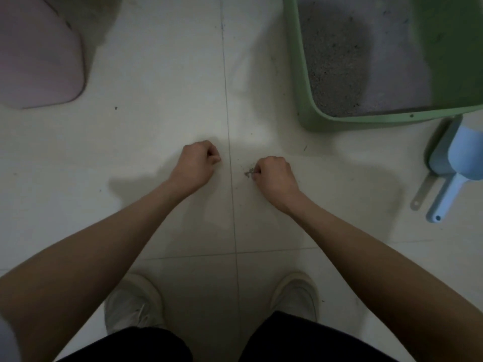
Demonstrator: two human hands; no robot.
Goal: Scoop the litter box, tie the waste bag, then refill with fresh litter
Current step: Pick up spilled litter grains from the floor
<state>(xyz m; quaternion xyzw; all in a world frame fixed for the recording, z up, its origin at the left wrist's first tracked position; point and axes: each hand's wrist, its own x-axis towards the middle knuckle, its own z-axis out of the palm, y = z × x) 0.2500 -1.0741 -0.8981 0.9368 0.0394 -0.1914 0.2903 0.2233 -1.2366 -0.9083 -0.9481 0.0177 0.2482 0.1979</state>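
A green litter box [303, 82] holding grey litter [339, 61] stands on the tiled floor at the upper right. A blue scoop [454, 173] lies on the floor to its lower right, beside a grey scoop [433, 163]. My right hand [274, 176] is curled low over the floor, its fingertips pinching a small clump of spilled litter [248, 173]. My left hand [196, 163] hovers to the left of the tile joint with its fingers curled and nothing visible in them.
A pink object [39, 61] fills the upper left corner. My two light shoes [133, 301] stand at the bottom, with dark shorts below them. Small litter specks dot the white tiles [156, 100].
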